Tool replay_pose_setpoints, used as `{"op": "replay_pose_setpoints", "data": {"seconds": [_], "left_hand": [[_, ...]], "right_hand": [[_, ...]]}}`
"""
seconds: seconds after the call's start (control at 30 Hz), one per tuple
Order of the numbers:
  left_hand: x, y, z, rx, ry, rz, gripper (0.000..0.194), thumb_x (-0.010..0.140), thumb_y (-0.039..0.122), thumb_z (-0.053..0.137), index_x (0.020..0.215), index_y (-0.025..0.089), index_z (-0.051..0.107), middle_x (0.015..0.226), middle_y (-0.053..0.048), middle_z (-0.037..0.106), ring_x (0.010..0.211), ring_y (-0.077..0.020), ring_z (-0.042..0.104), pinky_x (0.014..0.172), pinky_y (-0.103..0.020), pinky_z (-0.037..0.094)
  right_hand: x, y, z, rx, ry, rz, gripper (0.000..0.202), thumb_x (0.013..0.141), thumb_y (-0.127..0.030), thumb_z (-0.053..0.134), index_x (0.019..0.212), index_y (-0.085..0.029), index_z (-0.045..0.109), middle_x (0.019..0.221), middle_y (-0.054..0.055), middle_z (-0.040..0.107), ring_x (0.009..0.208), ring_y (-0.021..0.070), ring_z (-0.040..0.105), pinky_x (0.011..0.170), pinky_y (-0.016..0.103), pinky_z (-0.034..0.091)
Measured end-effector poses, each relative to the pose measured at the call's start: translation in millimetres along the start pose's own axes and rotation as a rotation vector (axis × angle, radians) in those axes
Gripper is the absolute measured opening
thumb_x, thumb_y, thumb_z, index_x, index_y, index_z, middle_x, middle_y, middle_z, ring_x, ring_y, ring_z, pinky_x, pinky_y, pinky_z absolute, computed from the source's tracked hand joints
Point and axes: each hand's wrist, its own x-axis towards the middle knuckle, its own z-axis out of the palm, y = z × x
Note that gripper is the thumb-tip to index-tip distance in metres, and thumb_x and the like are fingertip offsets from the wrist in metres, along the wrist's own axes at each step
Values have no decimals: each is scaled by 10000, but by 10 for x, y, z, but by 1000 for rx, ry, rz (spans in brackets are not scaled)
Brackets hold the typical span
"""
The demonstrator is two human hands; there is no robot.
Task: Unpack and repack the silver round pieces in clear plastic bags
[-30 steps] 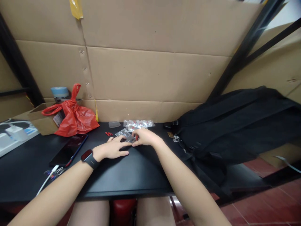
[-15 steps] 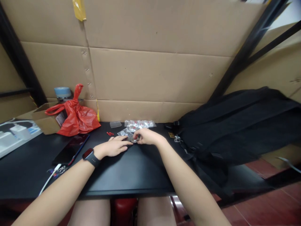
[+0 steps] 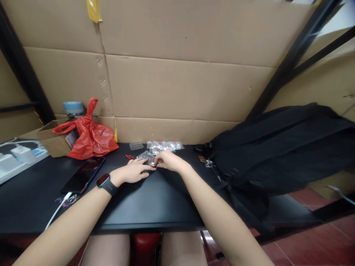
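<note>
My left hand (image 3: 135,171) lies palm down on the black table, fingers stretched and a little apart, their tips at the edge of a small clear plastic bag (image 3: 145,154). From the right, my right hand (image 3: 168,161) comes in with its fingers closed in a pinch on a small round silvery thing (image 3: 152,163). My fingers cover part of it, and I cannot make out its kind. Just behind my hands lie several clear packets (image 3: 165,146) with bits of red in them. A small red loop (image 3: 129,157) rests beyond my left fingers.
To the left are a phone (image 3: 83,175) on a white cable, a red plastic bag (image 3: 93,138), a cardboard box (image 3: 54,140) and a white power strip (image 3: 16,166). A black backpack (image 3: 283,147) fills the right side. Cardboard (image 3: 172,88) walls the back.
My right hand has moved slightly left with the round silvery thing, closer to the left hand's fingertips. My left hand has stayed nearly still.
</note>
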Motion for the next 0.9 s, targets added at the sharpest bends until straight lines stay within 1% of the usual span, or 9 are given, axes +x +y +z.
{"op": "replay_pose_setpoints", "data": {"seconds": [0.1, 0.27, 0.33, 0.43, 0.53, 0.67, 0.77, 0.83, 0.9], "left_hand": [[5, -21, 12, 2, 11, 12, 398, 954, 365, 511, 1343, 435, 550, 1585, -19, 351, 1476, -303, 269, 1150, -573, 249], [1, 4, -9, 19, 13, -24, 402, 950, 370, 521, 1344, 446, 548, 1599, -22, 320, 1484, -320, 245, 1150, -583, 252], [-1, 11, -16, 15, 24, -36, 396, 939, 365, 540, 1327, 444, 565, 1603, -27, 310, 1484, -336, 238, 1139, -606, 256], [-4, -2, -11, 13, 38, -32, 389, 927, 366, 560, 1310, 430, 581, 1613, -32, 286, 1488, -345, 218, 1130, -630, 248], [-3, -27, 2, 18, 36, -19, 390, 926, 363, 555, 1310, 425, 577, 1617, -29, 276, 1494, -327, 203, 1141, -615, 231], [10, -36, -18, 16, 48, 16, 356, 918, 339, 539, 1264, 390, 605, 1599, -32, 314, 1481, -309, 245, 1144, -558, 260], [20, -28, -66, 32, 119, 50, 324, 860, 236, 542, 1170, 305, 608, 1477, -58, 478, 1377, -281, 419, 1094, -468, 358], [20, -34, -90, 57, 209, 6, 361, 795, 181, 548, 1149, 253, 555, 1308, -87, 591, 1228, -275, 543, 1002, -425, 431], [18, -58, -95, 96, 290, -79, 408, 756, 178, 562, 1158, 227, 511, 1193, -103, 625, 1145, -295, 579, 942, -428, 451]], "right_hand": [[26, -50, 28, -56, 54, 9, 150, 753, -36, 699, 818, -166, 735, 794, 33, 727, 744, 153, 654, 686, 223, 438], [95, -84, 77, -235, 186, 101, 128, 767, -92, 726, 796, -195, 657, 850, 28, 680, 818, 178, 625, 688, 242, 404], [132, -61, 112, -261, 236, 121, 152, 780, -130, 735, 878, -208, 650, 939, 42, 677, 883, 191, 625, 727, 258, 425], [194, -10, 167, -256, 283, 104, 338, 769, -144, 756, 1074, -221, 633, 1114, 78, 660, 1037, 221, 612, 830, 300, 455], [255, 25, 217, -208, 276, 83, 454, 765, -132, 760, 1186, -214, 611, 1172, 100, 661, 1111, 236, 604, 903, 331, 460], [314, 16, 266, -177, 261, 142, 242, 824, -149, 700, 1056, -214, 682, 1054, 80, 709, 1001, 220, 650, 852, 314, 475], [307, -9, 271, -185, 213, 135, 117, 842, -146, 666, 928, -203, 720, 1003, 83, 715, 978, 220, 650, 825, 304, 468], [265, -17, 249, -162, 161, 85, 104, 833, -163, 679, 918, -190, 732, 993, 88, 714, 964, 221, 649, 819, 300, 465], [201, -10, 203, -105, 113, 10, 109, 840, -223, 692, 927, -178, 739, 963, 83, 720, 918, 211, 654, 810, 295, 468]]}}
